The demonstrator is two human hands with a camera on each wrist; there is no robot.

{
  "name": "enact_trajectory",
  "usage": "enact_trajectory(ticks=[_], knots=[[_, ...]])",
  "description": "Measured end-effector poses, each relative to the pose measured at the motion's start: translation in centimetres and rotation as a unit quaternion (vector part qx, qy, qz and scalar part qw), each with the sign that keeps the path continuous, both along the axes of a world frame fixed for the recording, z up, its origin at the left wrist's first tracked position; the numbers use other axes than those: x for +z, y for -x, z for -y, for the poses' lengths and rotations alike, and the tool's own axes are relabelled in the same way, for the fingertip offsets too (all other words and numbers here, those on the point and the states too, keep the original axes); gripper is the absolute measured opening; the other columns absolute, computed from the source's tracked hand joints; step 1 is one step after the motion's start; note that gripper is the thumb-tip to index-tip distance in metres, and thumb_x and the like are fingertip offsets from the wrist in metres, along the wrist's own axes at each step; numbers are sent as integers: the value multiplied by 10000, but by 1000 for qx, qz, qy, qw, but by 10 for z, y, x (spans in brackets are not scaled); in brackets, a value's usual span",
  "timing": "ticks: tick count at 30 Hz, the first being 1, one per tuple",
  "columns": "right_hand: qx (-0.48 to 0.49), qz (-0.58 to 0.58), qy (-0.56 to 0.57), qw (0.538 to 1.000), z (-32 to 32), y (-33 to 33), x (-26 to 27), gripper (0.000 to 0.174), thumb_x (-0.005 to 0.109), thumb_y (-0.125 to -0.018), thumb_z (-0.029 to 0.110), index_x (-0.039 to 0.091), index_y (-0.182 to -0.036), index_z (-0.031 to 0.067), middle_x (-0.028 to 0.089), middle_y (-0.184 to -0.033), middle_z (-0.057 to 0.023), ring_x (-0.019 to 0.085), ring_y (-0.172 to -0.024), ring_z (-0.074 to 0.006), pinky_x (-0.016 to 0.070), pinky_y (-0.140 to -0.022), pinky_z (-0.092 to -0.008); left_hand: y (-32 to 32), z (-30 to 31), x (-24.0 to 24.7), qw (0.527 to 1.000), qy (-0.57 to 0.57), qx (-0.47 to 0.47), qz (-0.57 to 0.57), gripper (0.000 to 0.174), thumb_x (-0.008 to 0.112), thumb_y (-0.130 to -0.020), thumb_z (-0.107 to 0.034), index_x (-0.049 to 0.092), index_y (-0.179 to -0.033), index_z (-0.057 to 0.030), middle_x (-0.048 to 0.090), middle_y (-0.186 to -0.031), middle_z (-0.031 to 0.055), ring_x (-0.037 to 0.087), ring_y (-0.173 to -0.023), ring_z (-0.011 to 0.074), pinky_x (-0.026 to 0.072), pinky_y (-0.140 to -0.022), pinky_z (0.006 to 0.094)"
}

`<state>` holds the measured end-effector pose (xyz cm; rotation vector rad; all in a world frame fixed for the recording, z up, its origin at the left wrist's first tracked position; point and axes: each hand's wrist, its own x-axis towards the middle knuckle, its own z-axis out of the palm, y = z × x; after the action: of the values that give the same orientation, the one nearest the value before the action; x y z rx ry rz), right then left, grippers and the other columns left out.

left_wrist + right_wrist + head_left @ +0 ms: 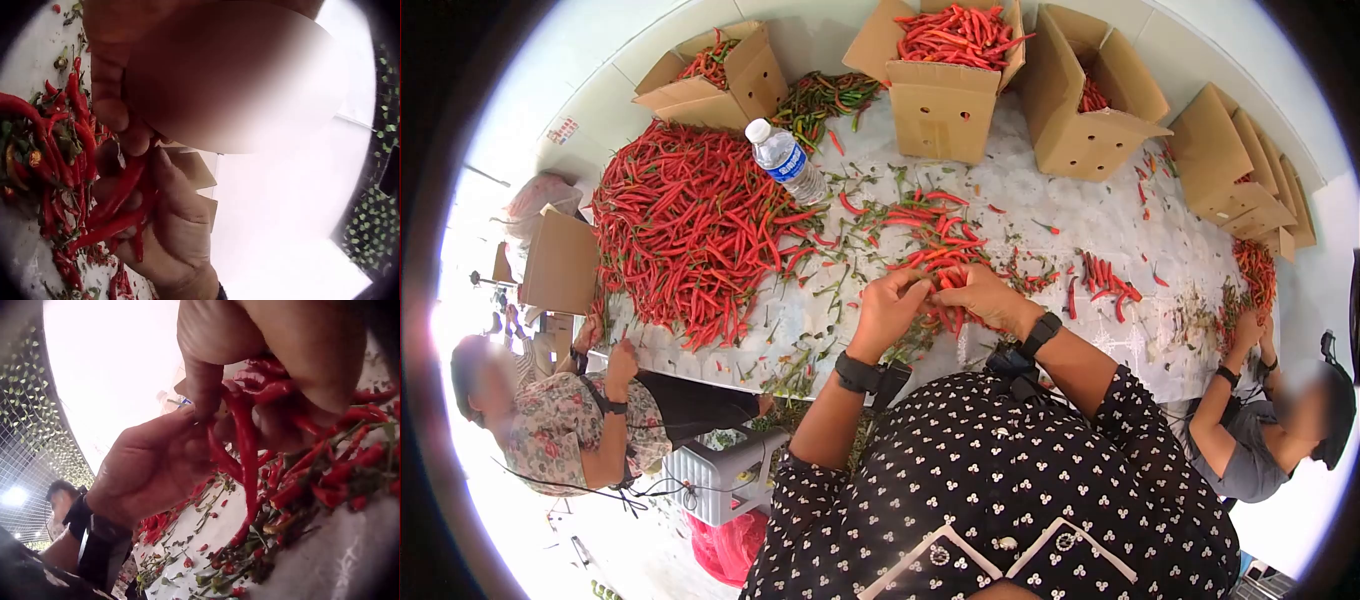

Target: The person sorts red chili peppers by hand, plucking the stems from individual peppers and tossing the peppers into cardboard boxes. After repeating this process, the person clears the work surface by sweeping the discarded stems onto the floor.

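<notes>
In the head view both hands meet over the table close to the wearer's body. The right hand (992,300) holds a few long red chili peppers (247,444), which hang below its fingers in the right wrist view. The left hand (890,315) comes in from the other side, its thumb and fingertips pinching a chili stem (177,403) at the peppers' upper end. A small pile of red chilies (935,225) lies just beyond the hands, with loose green stems scattered around it.
A large heap of red chilies (690,220) covers the table's left, a water bottle (788,165) at its edge. Cardboard boxes (940,115) with chilies line the back. One person (570,420) works at the left, another (1250,430) at the right. A grey stool (720,480) stands below.
</notes>
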<state>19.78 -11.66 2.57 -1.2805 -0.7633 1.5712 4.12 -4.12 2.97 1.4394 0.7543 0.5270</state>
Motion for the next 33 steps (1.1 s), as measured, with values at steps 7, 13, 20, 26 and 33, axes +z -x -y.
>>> enact_trajectory(ticks=[7, 13, 20, 26, 33], knots=[[26, 97, 11, 995, 1, 1, 6, 121, 634, -739, 69, 559, -833, 56, 459, -629, 64, 438, -544, -38, 375, -480, -197, -1, -1, 2, 998, -57, -2, -34, 143, 536, -857, -127, 579, -858, 9, 561, -661, 2, 472, -552, 42, 376, -485, 196], [50, 86, -3, 995, 4, 3, 20, 115, 626, -742, 59, 553, -831, 57, 461, -650, 67, 440, -567, -33, 377, -503, -189, 15, -17, -19, 955, 288, -16, 67, 133, 529, -856, -142, 553, -821, -16, 515, -657, -12, 414, -523, 41, 329, -479, 196], [-66, -98, 12, 993, 6, -17, -13, 77, 602, -772, 69, 541, -811, 43, 548, -713, -13, 531, -639, -104, 442, -613, -234, 35, -28, -26, 929, -321, 57, -176, 156, 619, -704, -95, 583, -848, -45, 564, -779, 103, 576, -693, 276, 465, -613, 352], [-81, -125, 60, 987, 8, -13, -13, 83, 617, -783, 77, 547, -814, 45, 571, -698, -49, 560, -609, -139, 474, -591, -270, 15, -1, -30, 869, -390, -105, -286, 136, 578, -695, -143, 585, -791, -47, 597, -833, 158, 582, -762, 347, 461, -645, 421], [-57, -90, 71, 992, 12, -8, -9, 105, 646, -756, 68, 553, -800, 44, 574, -689, -32, 552, -549, -116, 451, -482, -239, 9, -9, -17, 986, -32, -81, -143, 178, 596, -780, -132, 568, -874, 16, 584, -688, 40, 520, -571, 144, 427, -555, 296]])
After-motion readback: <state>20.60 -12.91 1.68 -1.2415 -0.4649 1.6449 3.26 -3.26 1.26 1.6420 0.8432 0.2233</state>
